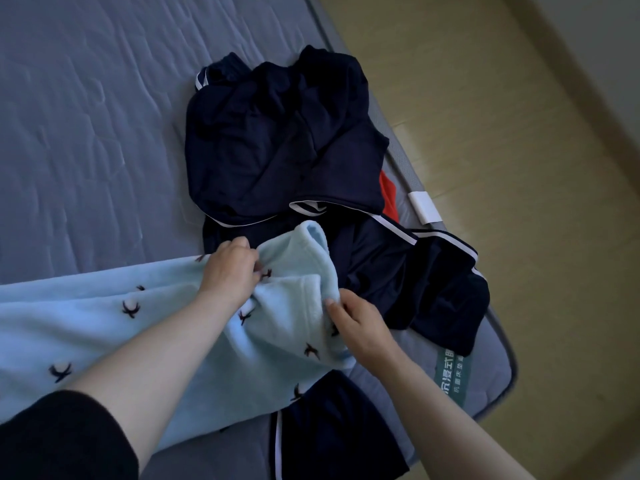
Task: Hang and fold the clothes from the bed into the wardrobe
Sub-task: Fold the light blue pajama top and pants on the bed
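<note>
A light blue fleece garment (104,327) with small dark bird prints lies across the near part of the bed. My left hand (230,268) grips a fold of it near its upper end. My right hand (356,327) pinches the fleece edge just to the right. Beyond them a pile of navy clothes with white stripes (277,140) is heaped on the mattress, trailing toward the bed's right edge. A bit of red cloth (388,192) peeks out from under the pile. Another navy piece with a white stripe (332,427) lies under the fleece near me.
The grey quilted mattress (86,116) fills the left and far side. Its right edge carries a white tag (424,206) and a green label (452,375). Yellowish floor (485,98) runs along the right of the bed.
</note>
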